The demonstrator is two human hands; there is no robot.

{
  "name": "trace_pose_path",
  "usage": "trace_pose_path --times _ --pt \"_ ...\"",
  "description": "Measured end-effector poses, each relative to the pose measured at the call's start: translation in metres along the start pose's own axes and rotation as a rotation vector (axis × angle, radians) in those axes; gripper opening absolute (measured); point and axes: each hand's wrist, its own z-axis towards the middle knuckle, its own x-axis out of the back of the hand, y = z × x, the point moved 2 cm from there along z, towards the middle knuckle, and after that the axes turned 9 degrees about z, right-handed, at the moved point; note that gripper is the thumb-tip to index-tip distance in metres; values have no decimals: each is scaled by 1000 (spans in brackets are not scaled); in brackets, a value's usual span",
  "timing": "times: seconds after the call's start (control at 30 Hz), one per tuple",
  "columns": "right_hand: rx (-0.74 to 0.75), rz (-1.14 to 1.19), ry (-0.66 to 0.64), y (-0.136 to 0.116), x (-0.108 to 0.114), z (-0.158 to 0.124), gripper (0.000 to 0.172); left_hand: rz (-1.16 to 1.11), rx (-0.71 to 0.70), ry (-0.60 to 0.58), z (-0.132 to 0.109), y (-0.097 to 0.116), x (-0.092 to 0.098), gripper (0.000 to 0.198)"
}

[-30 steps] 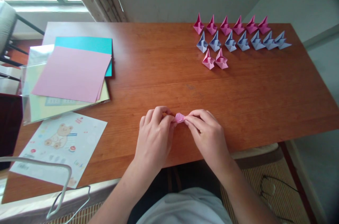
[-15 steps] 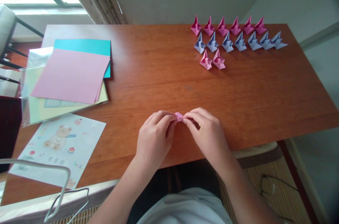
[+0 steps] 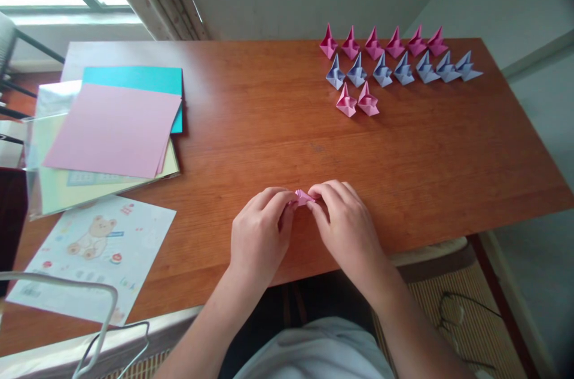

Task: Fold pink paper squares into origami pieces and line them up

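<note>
1. Wooden table [image 3: 269, 128] by a window. Close to its near edge, the left hand [image 3: 258, 235] and right hand [image 3: 347, 229] both pinch a tiny pink paper piece [image 3: 304, 196], fingertips closed narrow on it.
2. To do this well, I'd say pinch right at the crease, press evenly from both sides, and don't let the layers slip.
3. Its long axis seems to run left-to-right between the hands. Can't tell which end is the tip, since fingers cover most of it.
4. Further left: a bear-print sheet [image 3: 94, 247], then a stack of coloured sheets [image 3: 112, 128].
5. Far right: rows of folded shapes [image 3: 403, 68], points up.
</note>
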Motion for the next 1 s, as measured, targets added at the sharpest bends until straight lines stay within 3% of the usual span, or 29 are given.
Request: trace_pose_path --times 0.2,0.37,0.47,0.57,0.7,0.83,1.0 --pt "18 67 -37 -5 -3 2 12 -53 -41 11 -4 -2 -2 15" --pt "-44 171 -56 -2 -3 2 35 -109 -77 10 -4 -2 -1 15" --pt "-111 360 -72 1 1 2 26 -190 -37 26 -3 -2 2 15" --pt "-204 714 -56 4 2 1 15 -310 65 58 -4 -3 7 21" --pt "-365 1090 -34 6 -3 -3 19 -542 152 -53 -6 0 8 11" --pt "-418 1137 -17 7 -8 -6 26 -716 208 -127 -9 4 5 13" --pt "-417 1185 -37 3 -10 -6 25 -724 216 -100 -10 6 5 11"
